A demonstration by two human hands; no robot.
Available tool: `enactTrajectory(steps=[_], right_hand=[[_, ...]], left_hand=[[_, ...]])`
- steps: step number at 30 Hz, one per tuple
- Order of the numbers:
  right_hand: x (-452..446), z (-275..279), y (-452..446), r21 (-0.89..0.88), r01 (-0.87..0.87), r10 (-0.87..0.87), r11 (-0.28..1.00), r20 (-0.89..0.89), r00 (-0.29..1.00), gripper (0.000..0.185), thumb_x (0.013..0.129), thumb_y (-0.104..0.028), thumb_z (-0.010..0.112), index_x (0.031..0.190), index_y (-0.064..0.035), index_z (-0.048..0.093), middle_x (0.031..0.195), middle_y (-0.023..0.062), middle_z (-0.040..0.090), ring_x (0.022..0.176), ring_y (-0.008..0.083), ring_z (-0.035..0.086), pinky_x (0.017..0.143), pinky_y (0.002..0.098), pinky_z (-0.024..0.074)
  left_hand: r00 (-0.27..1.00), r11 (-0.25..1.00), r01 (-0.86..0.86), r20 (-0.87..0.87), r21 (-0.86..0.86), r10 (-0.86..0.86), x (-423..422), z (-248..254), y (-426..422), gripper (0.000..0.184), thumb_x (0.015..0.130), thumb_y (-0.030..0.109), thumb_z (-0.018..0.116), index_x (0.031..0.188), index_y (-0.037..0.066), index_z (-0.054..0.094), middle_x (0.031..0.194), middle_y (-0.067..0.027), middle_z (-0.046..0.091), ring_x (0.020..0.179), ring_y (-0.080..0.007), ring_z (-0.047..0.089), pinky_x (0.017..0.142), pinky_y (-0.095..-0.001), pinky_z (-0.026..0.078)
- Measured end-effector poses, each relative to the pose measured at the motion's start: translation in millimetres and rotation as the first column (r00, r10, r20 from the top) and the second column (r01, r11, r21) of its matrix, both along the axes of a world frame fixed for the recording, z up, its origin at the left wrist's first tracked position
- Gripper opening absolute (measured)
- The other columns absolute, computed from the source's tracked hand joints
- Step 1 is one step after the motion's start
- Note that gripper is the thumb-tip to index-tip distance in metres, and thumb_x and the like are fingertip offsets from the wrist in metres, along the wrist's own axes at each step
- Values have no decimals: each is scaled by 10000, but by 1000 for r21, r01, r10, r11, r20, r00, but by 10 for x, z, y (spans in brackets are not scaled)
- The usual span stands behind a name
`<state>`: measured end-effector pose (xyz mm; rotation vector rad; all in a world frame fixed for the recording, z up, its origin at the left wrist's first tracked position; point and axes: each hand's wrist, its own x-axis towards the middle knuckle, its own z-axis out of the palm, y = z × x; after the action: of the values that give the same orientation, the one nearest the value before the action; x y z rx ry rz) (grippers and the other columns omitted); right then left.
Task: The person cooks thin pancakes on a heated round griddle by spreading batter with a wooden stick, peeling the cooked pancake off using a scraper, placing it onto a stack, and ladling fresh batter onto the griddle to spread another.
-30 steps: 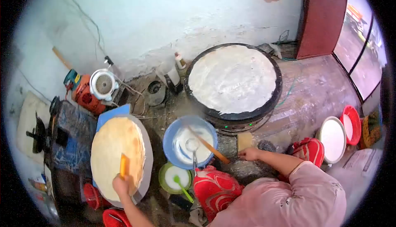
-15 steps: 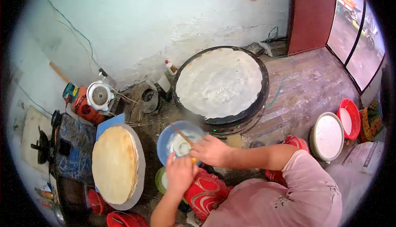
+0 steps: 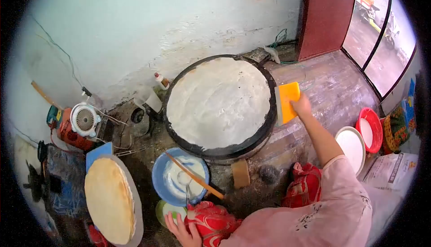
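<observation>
My right hand (image 3: 301, 105) grips a yellow-orange scraper (image 3: 289, 98) with a grey blade, upright at the right rim of the round griddle (image 3: 222, 99). A thin white layer of batter covers most of the griddle's top. Down at the front, my left hand (image 3: 185, 234) has its fingers spread beside my red-clad knee (image 3: 211, 224), close to a green bowl (image 3: 161, 211) of white stuff. Above that bowl sits a blue basin (image 3: 158, 177) of white batter. A wooden stick (image 3: 196, 177) lies slantwise across it, and a utensil partly shows in the batter.
On the left, a stack of round flatbreads (image 3: 107, 202) rests on a round board. A small blower (image 3: 85, 119) and a bottle (image 3: 161, 81) stand near the wall. Right of me are a pale basin (image 3: 351, 148) and a red basin (image 3: 375, 134). A tan block (image 3: 240, 174) lies before the griddle.
My right hand has swung from over the blue basin to the griddle's right side with the scraper. My left hand has dropped lower, away from the basin. The view has shifted slightly.
</observation>
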<state>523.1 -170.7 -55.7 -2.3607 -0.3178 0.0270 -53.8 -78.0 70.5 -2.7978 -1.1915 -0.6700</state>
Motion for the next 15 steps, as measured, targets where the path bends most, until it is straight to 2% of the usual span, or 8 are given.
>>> enactTrajectory(steps=[1, 3, 6, 8, 9, 12, 13, 15], right_hand=[[56, -67, 125, -106, 52, -47, 993, 42, 998, 640, 686, -329, 685, 1198, -36, 436, 991, 194, 606, 937, 339, 585, 790, 432, 467], [176, -28, 354, -215, 102, -85, 971, 90, 992, 650, 691, -317, 683, 1216, -40, 418, 994, 193, 605, 938, 339, 585, 790, 437, 465], [432, 256, 696, -99, 136, -134, 986, 29, 991, 622, 679, -252, 686, 1229, -93, 444, 989, 181, 615, 935, 344, 586, 797, 427, 464], [553, 352, 997, -250, 94, -75, 964, 83, 994, 680, 681, -280, 686, 1289, -181, 398, 982, 187, 615, 925, 340, 591, 783, 432, 467], [712, 300, 1079, -239, 64, -38, 969, 112, 993, 710, 688, -302, 681, 1318, -239, 361, 986, 179, 618, 918, 329, 597, 774, 433, 469], [1113, 324, 1353, -260, 140, -116, 955, 105, 988, 721, 692, -311, 682, 1326, -230, 350, 1001, 152, 621, 921, 318, 599, 771, 432, 470], [1122, 389, 1466, -261, 24, -1, 965, 88, 996, 685, 695, -309, 686, 1306, -219, 390, 1008, 132, 625, 926, 306, 600, 771, 427, 471], [1240, 413, 1703, -283, 9, 30, 959, 133, 991, 668, 694, -308, 688, 1295, -222, 410, 1025, 129, 621, 932, 298, 599, 775, 418, 470]], left_hand=[[993, 954, -15, 109, -300, 50, -74, -172, -28, 464, 915, 253, 432, 1293, -12, 383, 1396, -247, 210, 1292, -408, 176, 1016, -497, 211], [991, 955, -62, 94, -290, 93, 106, -165, -63, 453, 920, 259, 424, 1289, -1, 395, 1377, -245, 246, 1269, -407, 222, 1004, -495, 236], [985, 972, -126, 88, -200, 146, 283, -49, 15, 435, 936, 286, 386, 1286, 29, 415, 1339, -231, 318, 1213, -415, 314, 975, -492, 279], [987, 973, -113, 94, -203, 134, 338, -40, 106, 434, 933, 285, 392, 1273, 18, 426, 1331, -226, 333, 1203, -415, 327, 969, -498, 284], [986, 974, -125, 86, -189, 143, 376, -62, 143, 429, 931, 283, 395, 1261, 12, 436, 1327, -231, 335, 1195, -417, 334, 966, -499, 287], [987, 974, -142, 50, -177, 153, 447, -149, 291, 405, 924, 266, 408, 1215, -9, 466, 1311, -248, 343, 1181, -423, 344, 954, -502, 304], [987, 974, -135, 62, -180, 148, 497, -160, 343, 393, 924, 262, 408, 1198, -11, 476, 1308, -253, 345, 1175, -424, 351, 945, -502, 317], [981, 954, -183, 15, -236, 192, 552, -164, 404, 366, 926, 266, 405, 1142, -8, 514, 1298, -252, 356, 1159, -418, 374, 919, -500, 349]])
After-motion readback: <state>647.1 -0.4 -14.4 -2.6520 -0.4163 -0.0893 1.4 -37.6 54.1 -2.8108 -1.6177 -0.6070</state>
